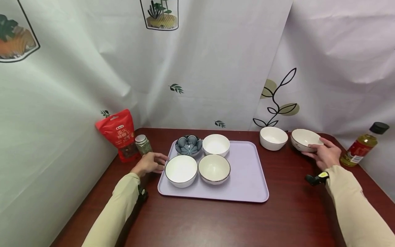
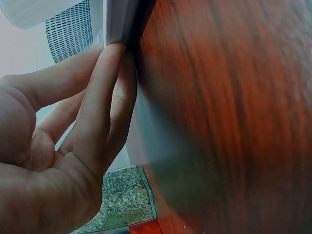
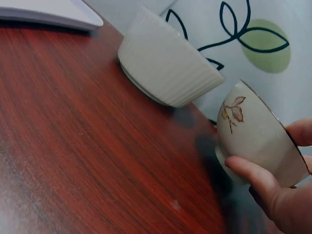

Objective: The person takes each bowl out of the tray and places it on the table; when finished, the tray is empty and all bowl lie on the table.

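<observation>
My left hand (image 1: 152, 163) is at the left edge of a pale lilac tray (image 1: 247, 175); in the left wrist view its fingertips pinch the tray rim (image 2: 115, 24). Four bowls stand on that tray: a dark blue petal-shaped bowl (image 1: 188, 145), a white bowl (image 1: 216, 144) behind, a larger white bowl (image 1: 181, 171) and a cream bowl (image 1: 214, 168) with a dark rim in front. At the right, my right hand (image 1: 327, 153) grips a cream bowl (image 3: 261, 131) with a brown flower print, thumb on its outside wall and fingers at the rim.
A ribbed white bowl (image 1: 273, 138) stands left of the gripped one. An oil bottle (image 1: 361, 147) is right of my right hand. Beside my left hand are a spice jar (image 1: 143, 144) and a red pouch (image 1: 120, 132). A printed cloth (image 1: 197, 68) hangs behind the brown table (image 1: 197, 223).
</observation>
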Demonstrator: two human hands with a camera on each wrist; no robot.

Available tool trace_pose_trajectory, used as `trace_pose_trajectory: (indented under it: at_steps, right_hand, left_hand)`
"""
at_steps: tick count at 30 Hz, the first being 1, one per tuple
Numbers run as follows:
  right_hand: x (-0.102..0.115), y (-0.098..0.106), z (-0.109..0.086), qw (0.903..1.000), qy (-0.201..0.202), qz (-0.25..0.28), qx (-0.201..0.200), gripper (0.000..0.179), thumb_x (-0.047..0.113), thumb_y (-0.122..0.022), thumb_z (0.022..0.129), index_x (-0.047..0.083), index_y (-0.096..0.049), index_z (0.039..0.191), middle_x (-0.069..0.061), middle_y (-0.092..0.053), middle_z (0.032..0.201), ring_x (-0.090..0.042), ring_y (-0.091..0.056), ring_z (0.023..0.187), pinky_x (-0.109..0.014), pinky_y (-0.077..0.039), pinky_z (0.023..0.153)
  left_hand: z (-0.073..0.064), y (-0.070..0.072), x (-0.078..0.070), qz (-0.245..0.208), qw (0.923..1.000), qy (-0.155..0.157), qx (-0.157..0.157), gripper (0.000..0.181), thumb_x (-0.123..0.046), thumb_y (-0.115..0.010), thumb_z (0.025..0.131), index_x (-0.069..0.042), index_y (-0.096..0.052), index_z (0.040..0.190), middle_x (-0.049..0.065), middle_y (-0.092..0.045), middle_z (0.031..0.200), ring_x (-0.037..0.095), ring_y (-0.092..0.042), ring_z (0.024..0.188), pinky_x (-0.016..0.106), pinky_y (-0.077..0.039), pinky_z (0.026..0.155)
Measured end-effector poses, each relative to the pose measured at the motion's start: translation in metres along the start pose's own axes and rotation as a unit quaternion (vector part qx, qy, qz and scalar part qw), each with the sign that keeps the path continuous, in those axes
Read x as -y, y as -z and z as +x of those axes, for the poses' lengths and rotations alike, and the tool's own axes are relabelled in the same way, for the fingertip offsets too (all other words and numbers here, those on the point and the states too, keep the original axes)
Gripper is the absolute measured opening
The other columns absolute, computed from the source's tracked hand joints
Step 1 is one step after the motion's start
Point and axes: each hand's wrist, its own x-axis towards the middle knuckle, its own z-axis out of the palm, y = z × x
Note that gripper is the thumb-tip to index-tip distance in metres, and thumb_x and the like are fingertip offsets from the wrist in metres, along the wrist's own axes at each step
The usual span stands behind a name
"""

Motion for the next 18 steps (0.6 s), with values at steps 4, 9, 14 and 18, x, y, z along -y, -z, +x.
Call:
trace_pose_trajectory:
  at_steps: [4, 9, 14, 18]
  right_hand:
    - [-0.0034, -0.0039, 0.0041, 0.9999, -0.001, 0.002, -0.015, 0.095, -0.022, -0.056, 0.085, 0.021, -0.016, 0.16, 0.011, -0.009, 0.164, -0.004, -0.065, 0.072, -0.041, -0.064, 0.054]
    - [-0.005, -0.0055, 0.0059, 0.9998, -0.002, 0.008, -0.021, 0.097, -0.024, -0.055, 0.084, 0.022, -0.016, 0.161, 0.01, -0.002, 0.166, -0.005, -0.064, 0.071, -0.04, -0.064, 0.054]
    - [-0.0053, -0.0072, 0.0053, 0.9996, -0.011, 0.013, -0.023, 0.101, -0.026, -0.055, 0.083, 0.024, -0.017, 0.161, 0.011, -0.001, 0.167, -0.006, -0.065, 0.069, -0.042, -0.064, 0.055]
    - [-0.0061, -0.008, 0.0059, 0.9994, -0.016, 0.017, -0.024, 0.101, -0.025, -0.056, 0.083, 0.026, -0.017, 0.161, 0.012, 0.002, 0.167, -0.005, -0.064, 0.069, -0.043, -0.064, 0.054]
  left_hand:
    - [0.001, 0.0006, 0.0001, 0.0, 1.0, 0.002, 0.002, 0.041, 0.012, -0.067, 0.084, 0.005, -0.065, 0.125, 0.023, -0.068, 0.106, 0.017, -0.07, 0.077, 0.04, -0.066, 0.074]
    - [0.0028, 0.0013, 0.0017, -0.011, 0.9999, -0.006, 0.008, 0.041, 0.014, -0.065, 0.084, 0.008, -0.065, 0.124, 0.021, -0.069, 0.102, 0.015, -0.069, 0.075, 0.038, -0.066, 0.074]
    - [0.0038, 0.0021, 0.0022, -0.018, 0.9997, -0.012, 0.008, 0.041, 0.015, -0.065, 0.083, 0.009, -0.064, 0.124, 0.02, -0.069, 0.1, 0.015, -0.069, 0.075, 0.038, -0.066, 0.073]
    - [0.0043, 0.0018, 0.0035, -0.016, 0.9998, -0.01, 0.007, 0.041, 0.015, -0.064, 0.083, 0.008, -0.065, 0.124, 0.02, -0.07, 0.101, 0.014, -0.069, 0.074, 0.038, -0.066, 0.073]
